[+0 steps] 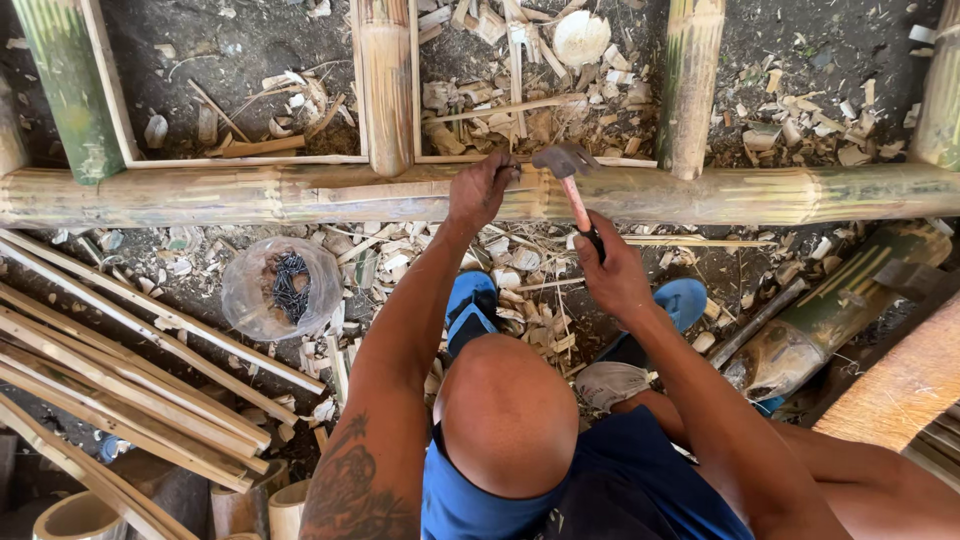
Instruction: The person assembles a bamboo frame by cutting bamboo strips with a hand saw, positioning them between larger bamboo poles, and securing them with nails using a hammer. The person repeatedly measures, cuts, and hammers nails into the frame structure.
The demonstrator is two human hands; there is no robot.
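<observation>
One hammer (566,160), its handle gripped in the right hand (612,272), fingers wrapped tight round it, has its head over the long horizontal bamboo pole (250,193). The left hand (480,188) rests on that pole just beside the hammer head, fingers pinched together; what they pinch is too small to tell. Four upright bamboo poles meet the long pole. On the ground lies one clear round plastic tub (283,288) of dark nails, beside a bundle of thin slats (130,370).
</observation>
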